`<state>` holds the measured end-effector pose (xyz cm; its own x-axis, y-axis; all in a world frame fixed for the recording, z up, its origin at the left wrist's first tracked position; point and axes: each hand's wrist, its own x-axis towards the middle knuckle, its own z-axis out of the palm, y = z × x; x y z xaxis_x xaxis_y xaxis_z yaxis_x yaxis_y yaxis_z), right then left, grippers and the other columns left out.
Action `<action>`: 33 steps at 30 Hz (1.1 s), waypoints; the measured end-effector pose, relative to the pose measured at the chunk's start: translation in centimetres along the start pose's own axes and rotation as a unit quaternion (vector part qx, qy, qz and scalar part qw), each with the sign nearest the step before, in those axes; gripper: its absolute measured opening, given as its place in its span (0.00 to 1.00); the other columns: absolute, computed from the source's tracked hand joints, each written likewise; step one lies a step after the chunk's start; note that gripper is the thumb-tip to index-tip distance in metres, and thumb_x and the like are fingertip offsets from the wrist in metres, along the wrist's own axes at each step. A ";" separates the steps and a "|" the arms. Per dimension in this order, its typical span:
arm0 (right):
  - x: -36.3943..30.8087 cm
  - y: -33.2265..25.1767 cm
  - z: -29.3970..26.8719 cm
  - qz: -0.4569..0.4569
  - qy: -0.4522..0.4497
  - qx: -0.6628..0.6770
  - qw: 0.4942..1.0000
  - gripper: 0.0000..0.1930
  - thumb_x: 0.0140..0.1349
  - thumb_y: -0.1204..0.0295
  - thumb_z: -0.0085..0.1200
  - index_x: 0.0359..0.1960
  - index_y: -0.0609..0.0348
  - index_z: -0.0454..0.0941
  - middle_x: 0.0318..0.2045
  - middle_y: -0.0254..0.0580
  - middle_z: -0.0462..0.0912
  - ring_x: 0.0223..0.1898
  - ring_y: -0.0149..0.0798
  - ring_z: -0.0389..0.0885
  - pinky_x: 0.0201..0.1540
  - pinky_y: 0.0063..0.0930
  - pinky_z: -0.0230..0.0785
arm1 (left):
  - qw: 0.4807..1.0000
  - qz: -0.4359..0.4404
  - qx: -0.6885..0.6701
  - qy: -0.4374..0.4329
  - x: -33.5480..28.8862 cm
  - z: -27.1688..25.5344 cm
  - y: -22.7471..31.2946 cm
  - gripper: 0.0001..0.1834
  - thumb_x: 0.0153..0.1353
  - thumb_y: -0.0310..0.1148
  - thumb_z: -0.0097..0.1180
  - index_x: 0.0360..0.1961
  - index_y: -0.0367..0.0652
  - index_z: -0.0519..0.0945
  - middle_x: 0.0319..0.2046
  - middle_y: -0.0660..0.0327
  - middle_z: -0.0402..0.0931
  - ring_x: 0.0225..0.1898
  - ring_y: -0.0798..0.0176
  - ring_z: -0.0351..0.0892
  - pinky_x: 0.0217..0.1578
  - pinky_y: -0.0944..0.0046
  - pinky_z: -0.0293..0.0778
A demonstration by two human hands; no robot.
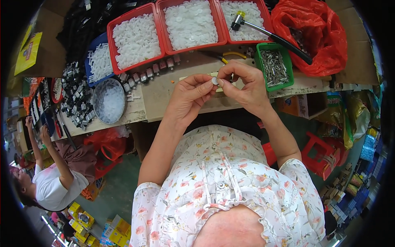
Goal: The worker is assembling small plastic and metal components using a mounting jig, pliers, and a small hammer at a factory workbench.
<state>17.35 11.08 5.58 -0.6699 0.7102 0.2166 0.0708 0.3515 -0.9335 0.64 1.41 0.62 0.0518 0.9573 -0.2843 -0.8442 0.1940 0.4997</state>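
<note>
Above the workbench's near edge, my two hands meet fingertip to fingertip. My left hand (191, 94) is closed in a pinch on a small white plastic disc (214, 81). From the other side, my right hand (247, 85) is closed too, its thumb and forefinger pressing the same disc. Something small and dark shows between my right fingers, too hidden to name. Just beyond my hands lie yellow-handled pliers (224, 58). To the right of my right hand is a green tray (259, 55) of small metal pins.
Red trays (162, 39) of white plastic parts line the back. A hammer (273, 37) lies across the right tray, beside a red plastic bag (312, 24). A round metal bowl (95, 108) of translucent pieces and many small black-and-metal parts (76, 99) sit left. Another person (57, 181) works further left.
</note>
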 end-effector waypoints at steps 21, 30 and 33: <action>0.1 1.9 3.0 -0.140 -0.044 -0.130 0.980 0.09 0.55 0.85 0.62 0.38 0.66 0.78 0.34 0.45 0.79 0.36 0.44 0.81 0.36 0.32 0.73 | 0.821 0.314 0.454 0.147 -3.0 0.0 -0.2 0.15 0.55 0.24 0.70 0.45 0.37 0.85 0.40 0.62 0.79 0.30 0.73 0.73 0.32 0.72 0.71; 0.2 3.2 3.2 -0.134 -0.040 -0.143 0.980 0.09 0.56 0.84 0.61 0.38 0.64 0.78 0.39 0.46 0.77 0.38 0.44 0.80 0.38 0.32 0.72 | 0.701 0.347 0.606 0.144 -3.0 -0.6 0.1 0.18 0.51 0.26 0.71 0.45 0.40 0.85 0.40 0.57 0.78 0.37 0.60 0.78 0.34 0.64 0.75; 0.5 4.6 3.3 -0.151 -0.034 -0.188 0.970 0.09 0.55 0.83 0.62 0.37 0.63 0.78 0.41 0.45 0.76 0.40 0.45 0.78 0.41 0.34 0.72 | 0.601 0.382 0.690 0.130 -3.0 -1.1 -0.1 0.19 0.49 0.25 0.71 0.45 0.41 0.84 0.41 0.55 0.77 0.44 0.52 0.77 0.39 0.60 0.76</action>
<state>14.93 11.01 0.48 -0.7489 0.5026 0.4320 0.1194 0.7435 -0.6580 -0.06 -1.70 0.52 -0.3058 0.8489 0.4310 0.6865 -0.1171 0.7177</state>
